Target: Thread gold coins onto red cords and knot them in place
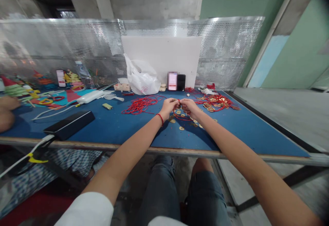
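My left hand (169,108) and my right hand (189,107) meet above the blue table, fingertips pinched close together on a thin red cord (179,101). Part of that cord loops down below the fingers, and its ends are hard to make out. Under and around the hands lie several round gold coins (181,128). To the left of my left hand rests a tangled bundle of red cords (141,105). Beyond my right hand is a pile of red cords strung with gold coins (216,102). A red bracelet circles my left wrist.
A white plastic bag (142,76) and two phones (172,81) stand at the back against a white board (161,47). A black power bank-like box (69,125) with a white cable lies left. Another person's arm (6,116) rests at the far left edge.
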The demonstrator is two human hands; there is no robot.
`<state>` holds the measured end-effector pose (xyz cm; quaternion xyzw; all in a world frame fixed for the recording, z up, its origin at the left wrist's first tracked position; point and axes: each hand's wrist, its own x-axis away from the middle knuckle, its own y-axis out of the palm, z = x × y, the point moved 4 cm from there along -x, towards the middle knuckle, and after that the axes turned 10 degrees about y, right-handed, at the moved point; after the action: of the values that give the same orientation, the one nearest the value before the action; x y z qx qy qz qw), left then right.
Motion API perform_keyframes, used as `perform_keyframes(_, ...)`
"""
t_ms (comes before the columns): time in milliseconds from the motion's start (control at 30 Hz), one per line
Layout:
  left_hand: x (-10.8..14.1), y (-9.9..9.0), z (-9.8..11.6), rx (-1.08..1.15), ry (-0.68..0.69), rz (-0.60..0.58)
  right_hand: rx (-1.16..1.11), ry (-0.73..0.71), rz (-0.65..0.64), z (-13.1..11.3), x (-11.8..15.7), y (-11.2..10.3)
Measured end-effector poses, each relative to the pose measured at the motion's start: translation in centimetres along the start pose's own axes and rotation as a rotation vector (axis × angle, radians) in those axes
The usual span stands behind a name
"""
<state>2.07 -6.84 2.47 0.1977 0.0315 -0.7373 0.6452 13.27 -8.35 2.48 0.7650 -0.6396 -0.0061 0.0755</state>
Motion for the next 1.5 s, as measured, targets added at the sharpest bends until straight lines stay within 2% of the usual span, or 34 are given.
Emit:
perform_keyframes(133, 0.0, 0.1, -0.2, 0.058, -0.055, -0.037, 0.029, -0.008, 0.023, 0.0, 0.1, -0.2)
perform_keyframes(233, 0.2, 0.2, -0.4, 0.108, -0.139, -0.051, 0.122, -0.048, 0.094, -0.1, 0.0, -0.5)
perform_keyframes(433, 0.8, 0.6, -0.2, 0.306, -0.390, -0.057, 0.399, -0.374, 0.147, -0.9, -0.9, -0.6)
perform_keyframes(600, 0.5, 0.4, -0.5, 0.426, -0.450, -0.063, 0.563, -0.498, 0.260, -1.1, -1.2, -1.2)
perform_keyframes(800, 0.2, -0.1, -1.2, 0.397, -0.375, -0.023, 0.568, -0.523, 0.272, -1.4, -0.8, -1.1)
perform_keyframes(933, 0.2, -0.1, -1.1, 0.356, -0.302, -0.031, 0.508, -0.485, 0.241, -1.6, -0.6, -0.8)
perform_keyframes(1033, 0.1, -0.3, -1.2, 0.318, -0.296, -0.013, 0.512, -0.476, 0.240, -1.5, -0.5, -0.7)
perform_keyframes(1267, 0.3, -0.1, -1.2, 0.284, -0.334, 0.024, 0.844, -0.581, 0.387, -1.9, 1.0, -0.9)
perform_keyframes(1500, 0.3, -0.5, -0.6, 0.303, -0.227, 0.064, 1.047, -0.597, 0.558, -2.5, 1.9, -0.6)
